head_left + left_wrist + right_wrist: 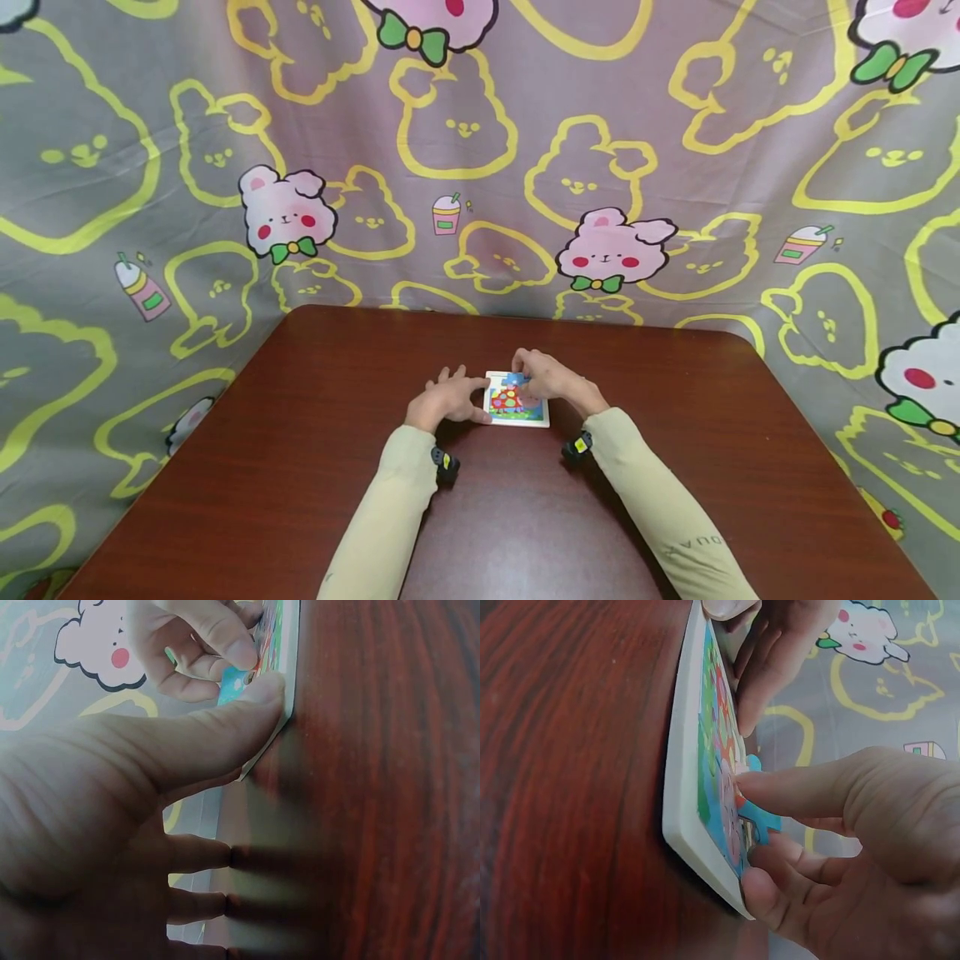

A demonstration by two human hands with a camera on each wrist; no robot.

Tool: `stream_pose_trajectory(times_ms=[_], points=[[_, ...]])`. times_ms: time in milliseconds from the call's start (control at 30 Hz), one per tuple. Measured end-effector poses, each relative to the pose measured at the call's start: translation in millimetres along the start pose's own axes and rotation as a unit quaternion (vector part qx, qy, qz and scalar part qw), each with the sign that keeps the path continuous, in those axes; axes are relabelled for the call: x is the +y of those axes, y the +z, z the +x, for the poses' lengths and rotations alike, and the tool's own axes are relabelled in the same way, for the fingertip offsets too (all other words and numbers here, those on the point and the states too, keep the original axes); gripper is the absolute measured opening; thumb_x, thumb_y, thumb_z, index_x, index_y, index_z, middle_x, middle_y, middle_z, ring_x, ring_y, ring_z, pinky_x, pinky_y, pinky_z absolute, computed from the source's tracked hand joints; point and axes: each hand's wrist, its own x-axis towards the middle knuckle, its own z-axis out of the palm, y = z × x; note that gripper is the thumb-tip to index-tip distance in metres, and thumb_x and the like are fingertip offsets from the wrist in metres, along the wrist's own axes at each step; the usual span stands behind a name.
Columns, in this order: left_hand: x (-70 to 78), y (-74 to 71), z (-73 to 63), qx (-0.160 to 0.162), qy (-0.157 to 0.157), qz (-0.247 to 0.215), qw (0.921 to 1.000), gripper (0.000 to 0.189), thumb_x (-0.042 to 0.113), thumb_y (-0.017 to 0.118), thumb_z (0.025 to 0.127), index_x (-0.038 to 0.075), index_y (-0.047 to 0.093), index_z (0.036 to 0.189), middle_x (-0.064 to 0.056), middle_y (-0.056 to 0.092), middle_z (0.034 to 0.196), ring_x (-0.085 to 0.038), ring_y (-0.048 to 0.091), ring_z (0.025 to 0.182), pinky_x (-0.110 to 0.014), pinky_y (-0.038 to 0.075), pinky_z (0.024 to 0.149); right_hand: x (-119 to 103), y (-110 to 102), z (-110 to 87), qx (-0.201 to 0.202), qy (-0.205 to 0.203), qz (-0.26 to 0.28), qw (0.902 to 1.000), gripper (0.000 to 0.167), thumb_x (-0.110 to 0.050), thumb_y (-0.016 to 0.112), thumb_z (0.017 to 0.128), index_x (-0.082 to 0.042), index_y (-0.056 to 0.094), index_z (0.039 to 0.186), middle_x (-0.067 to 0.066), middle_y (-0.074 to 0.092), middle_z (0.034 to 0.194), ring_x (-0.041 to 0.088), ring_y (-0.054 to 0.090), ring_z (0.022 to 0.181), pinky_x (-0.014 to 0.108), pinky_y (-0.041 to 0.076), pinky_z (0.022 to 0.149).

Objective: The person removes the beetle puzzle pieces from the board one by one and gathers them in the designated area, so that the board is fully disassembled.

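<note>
A small jigsaw puzzle board [545, 417] with a white rim lies flat on the table. Its colourful picture shows a red part with round spots and green along the near side. At the board's left side is my left hand [447, 398], its thumb pressing the near left corner and its other fingers spread out. My right hand [551, 379] is over the board's right side. Between its thumb and fingers it pinches a blue puzzle piece [762, 817], tilted up off the picture in the right wrist view. That hand hides part of the picture.
The dark red-brown wooden table [300, 417] extends around the board on every side. Behind it and along both sides hangs a grey cloth [510, 192] printed with yellow outlines and white bunnies. Each wrist wears a small black camera [446, 463].
</note>
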Motion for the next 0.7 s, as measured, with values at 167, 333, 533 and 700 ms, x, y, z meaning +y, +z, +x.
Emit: stream_pose_trajectory(times_ms=[167,333,533,700], points=[[0.2,-0.5,-1.0,0.001,0.002,0.000,1.0000,0.071,0.041,0.077,0.092,0.025,0.048,0.155,-0.021,0.019,0.167,-0.048,0.007,0.152,-0.066,0.014,0.117,-0.4,1.8,1.3,0.015,0.002,-0.003,0.9999,0.019,-0.004,0.073,0.092,-0.004,0.060,0.106,0.008,0.062,0.091,0.020,0.057,0.080,0.033,0.048,0.071],[0.9,-0.6,-1.7,0.001,0.001,0.003,1.0000,0.071,0.041,0.076,0.093,0.026,0.047,0.155,-0.021,0.018,0.167,-0.047,0.007,0.152,-0.065,0.014,0.118,-0.9,2.6,1.3,-0.001,0.009,-0.018,0.9998,0.013,-0.008,0.070,0.096,-0.003,0.070,0.108,0.004,0.065,0.090,0.017,0.058,0.079,0.032,0.049,0.072],[1.3,-0.8,-0.9,0.000,0.000,0.003,1.0000,0.070,0.041,0.076,0.093,0.026,0.047,0.155,-0.021,0.018,0.167,-0.047,0.007,0.152,-0.065,0.014,0.118,-0.6,1.8,2.4,-0.016,0.005,-0.023,0.9996,0.014,-0.010,0.067,0.098,-0.003,0.074,0.109,0.001,0.067,0.088,0.015,0.059,0.078,0.030,0.049,0.072],[1.1,-0.5,0.0,0.001,0.001,0.003,1.0000,0.070,0.041,0.075,0.093,0.026,0.047,0.155,-0.021,0.019,0.167,-0.047,0.007,0.152,-0.065,0.015,0.118,1.4,-0.7,2.2,-0.023,-0.015,-0.018,0.9995,0.013,-0.005,0.065,0.098,-0.002,0.075,0.106,0.002,0.068,0.088,0.014,0.058,0.077,0.030,0.049,0.072]])
